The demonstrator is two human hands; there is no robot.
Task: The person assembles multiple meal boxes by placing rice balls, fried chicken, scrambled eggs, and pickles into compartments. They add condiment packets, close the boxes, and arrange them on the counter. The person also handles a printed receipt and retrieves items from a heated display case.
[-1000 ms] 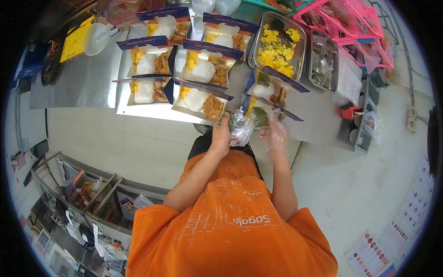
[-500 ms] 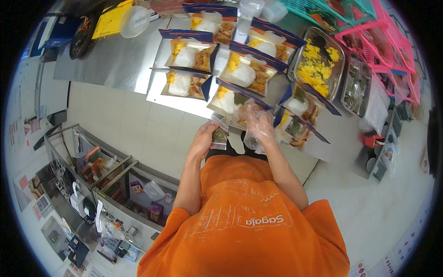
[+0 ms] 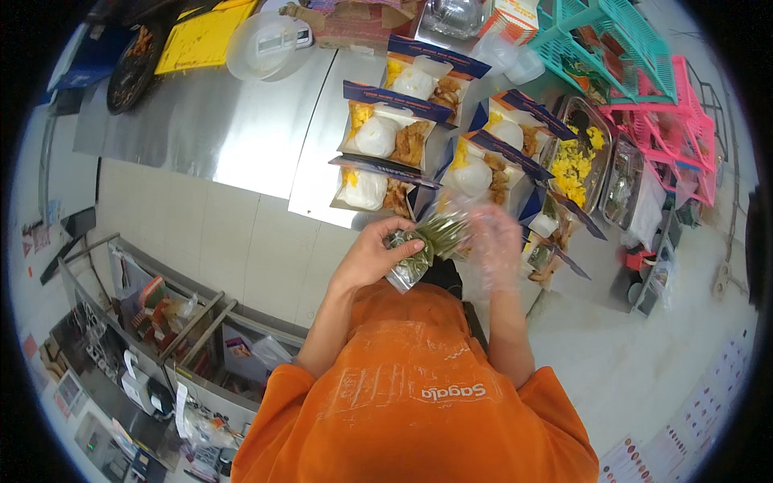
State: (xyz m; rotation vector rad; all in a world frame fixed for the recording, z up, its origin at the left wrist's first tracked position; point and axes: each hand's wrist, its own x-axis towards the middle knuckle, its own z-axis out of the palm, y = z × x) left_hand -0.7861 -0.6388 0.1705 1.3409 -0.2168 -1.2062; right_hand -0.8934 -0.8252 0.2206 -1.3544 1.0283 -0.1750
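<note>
My left hand [image 3: 372, 256] grips a small clear plastic bag [image 3: 407, 272] of dark green sheets, thumb on top, over the counter's front edge. A green sheet [image 3: 444, 232], streaked by glare or blur, shows at the bag's upper right, beside my right hand [image 3: 498, 245]. That hand wears a clear plastic glove and is smeared by motion, so its fingers cannot be made out. Just beyond are open dark blue-lidded meal boxes with white rice, yellow egg and browned meat, among them a left front box [image 3: 366, 190] and a middle box [image 3: 473, 173]. My hands partly cover the nearest boxes.
A metal tray of scrambled egg [image 3: 573, 171] stands right of the boxes, beside a tray of packets [image 3: 623, 185]. Teal baskets [image 3: 612, 48] and pink baskets [image 3: 672, 113] line the far right. Far left are a yellow board [image 3: 205, 36] and a clear tub [image 3: 262, 48].
My right hand has drawn back from a front box to the bag in my left hand. Green sheet now shows between the hands. The whole view has shifted, moving the boxes rightward and down.
</note>
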